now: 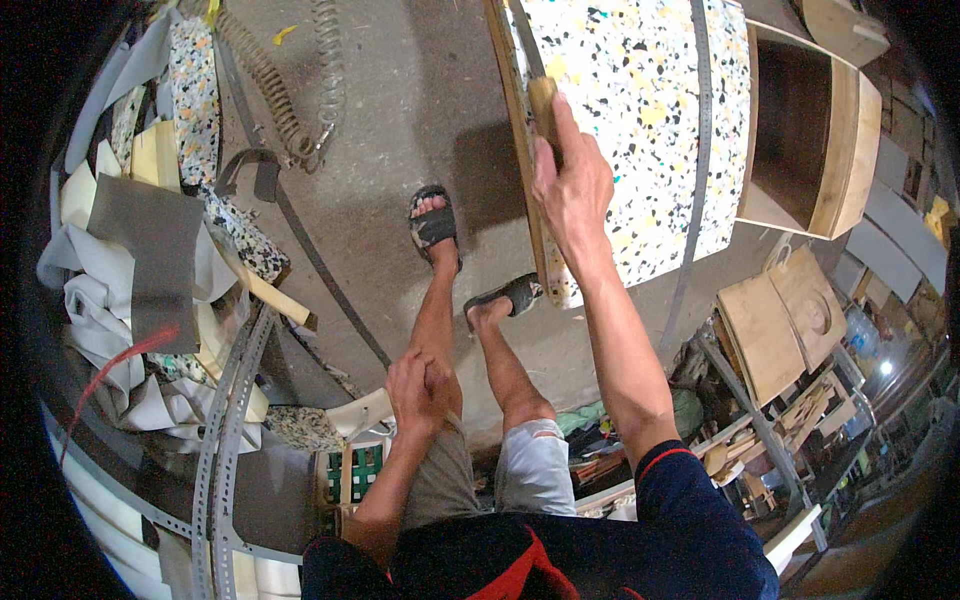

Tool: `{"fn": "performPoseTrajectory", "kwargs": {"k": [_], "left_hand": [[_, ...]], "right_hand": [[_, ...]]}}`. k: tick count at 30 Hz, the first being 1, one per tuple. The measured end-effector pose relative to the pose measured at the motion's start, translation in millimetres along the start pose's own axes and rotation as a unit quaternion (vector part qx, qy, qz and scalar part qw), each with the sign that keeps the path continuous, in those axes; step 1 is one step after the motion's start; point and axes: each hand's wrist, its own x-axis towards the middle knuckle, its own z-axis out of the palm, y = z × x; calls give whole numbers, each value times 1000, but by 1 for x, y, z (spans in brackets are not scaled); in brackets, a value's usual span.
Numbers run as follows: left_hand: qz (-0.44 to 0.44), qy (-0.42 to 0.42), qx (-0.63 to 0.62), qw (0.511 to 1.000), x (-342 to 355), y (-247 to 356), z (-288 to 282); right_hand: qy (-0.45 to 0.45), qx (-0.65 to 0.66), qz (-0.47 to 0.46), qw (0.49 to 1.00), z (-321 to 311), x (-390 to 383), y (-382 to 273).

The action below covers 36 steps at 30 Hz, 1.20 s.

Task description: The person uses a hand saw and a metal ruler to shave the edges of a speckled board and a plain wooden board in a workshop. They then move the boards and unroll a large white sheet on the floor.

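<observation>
My right hand point(577, 185) is closed round the wooden handle point(544, 100) of a knife, whose long blade point(526, 42) points away from me. It is over the left edge of a white foam slab point(640, 110) speckled with black, yellow and teal. The slab lies on a wooden frame point(520, 130), and a dark strap point(703, 130) runs across it. Lower down, my left hand point(415, 388) rests by my knee with its fingers curled in. Whether anything is inside those fingers is hidden.
On the left are heaped foam offcuts point(195, 90), grey fabric point(100, 290) and a perforated metal bar point(235, 400). A coiled hose point(265, 90) and a long dark strap point(310, 235) lie on the floor. To the right are an open wooden box point(830, 150) and plywood panels point(765, 350).
</observation>
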Motion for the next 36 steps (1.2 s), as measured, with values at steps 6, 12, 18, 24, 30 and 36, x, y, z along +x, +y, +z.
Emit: {"fn": "performPoseTrajectory", "kwargs": {"k": [6, 12, 18, 24, 30, 36], "left_hand": [[1, -17, 14, 1000, 8, -5, -10], [-20, -17, 39, 999, -1, -13, -10], [-9, -14, 40, 999, -13, -13, 3], [-16, -23, 55, 998, -33, -19, 22], [-24, -22, 64, 997, -43, -26, 35], [-31, -22, 70, 997, -44, -21, 40]], "right_hand": [[-17, 12, 25, 999, -16, -19, -5], [42, -2, -30, 999, 5, 25, -5], [-10, 19, 25, 999, -12, -19, 3], [25, 21, -16, 999, 3, -6, 6], [37, 20, -33, 999, 4, -11, 13], [13, 28, -12, 999, -13, -23, 8]]}}
